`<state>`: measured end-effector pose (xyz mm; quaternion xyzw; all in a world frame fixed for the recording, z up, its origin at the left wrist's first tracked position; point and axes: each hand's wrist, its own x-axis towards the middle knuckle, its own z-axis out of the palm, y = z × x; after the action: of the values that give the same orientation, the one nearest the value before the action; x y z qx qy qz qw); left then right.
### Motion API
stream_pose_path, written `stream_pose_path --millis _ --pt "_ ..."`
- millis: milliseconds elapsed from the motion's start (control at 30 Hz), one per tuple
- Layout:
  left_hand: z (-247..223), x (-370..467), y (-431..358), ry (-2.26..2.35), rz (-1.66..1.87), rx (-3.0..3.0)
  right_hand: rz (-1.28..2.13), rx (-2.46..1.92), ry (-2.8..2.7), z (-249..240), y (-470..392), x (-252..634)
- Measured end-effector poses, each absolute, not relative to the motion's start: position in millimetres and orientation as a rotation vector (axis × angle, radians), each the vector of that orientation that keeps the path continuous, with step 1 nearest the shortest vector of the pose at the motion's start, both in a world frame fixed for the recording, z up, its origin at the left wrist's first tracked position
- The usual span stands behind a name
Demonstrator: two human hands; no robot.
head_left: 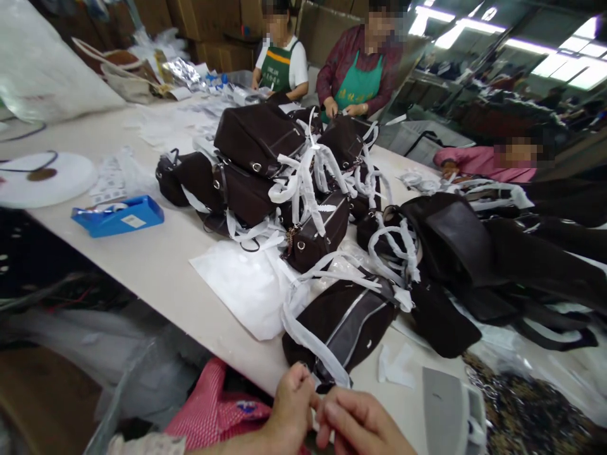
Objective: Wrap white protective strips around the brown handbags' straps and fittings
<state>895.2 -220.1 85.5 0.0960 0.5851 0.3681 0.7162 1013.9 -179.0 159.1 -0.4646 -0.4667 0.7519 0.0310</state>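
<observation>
My left hand [291, 404] is at the bottom centre, its fingers curled and pressed together at the near end of a dark brown bag. Close beside it on the right, my right hand [358, 420] has its fingers bent in a pinch. Whatever lies between the fingertips is too small to make out. The dark bag [332, 322] rests on the table just beyond both hands, with a silver zip line and straps wrapped in white paper. Behind it is a pile of similar dark bags [260, 139] with white-wrapped straps.
A blue tape dispenser [118, 216] and a white sheet [241, 287] lie on the pale table [156, 272]. A grey-white device [446, 411] stands at the lower right. More dark bags [474, 246] spread rightward. Several people sit or stand across the table.
</observation>
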Motion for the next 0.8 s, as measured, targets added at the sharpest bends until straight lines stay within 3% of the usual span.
stream_pose_path --millis 133,233,367,600,800 --pt "89 894 -217 1.288 0.822 0.344 1.872 -1.536 -1.954 166 -134 995" --pt "95 892 -214 1.231 0.892 0.403 1.98 -1.447 -2.192 147 -115 982" --pt "93 891 -215 1.235 0.941 0.432 2.164 -1.484 -2.071 125 -108 978" --pt "87 889 -217 1.336 0.768 0.473 2.067 -1.494 -1.818 131 -116 986" --pt "97 886 -211 1.262 0.856 0.492 1.987 -1.503 -1.925 143 -124 988"
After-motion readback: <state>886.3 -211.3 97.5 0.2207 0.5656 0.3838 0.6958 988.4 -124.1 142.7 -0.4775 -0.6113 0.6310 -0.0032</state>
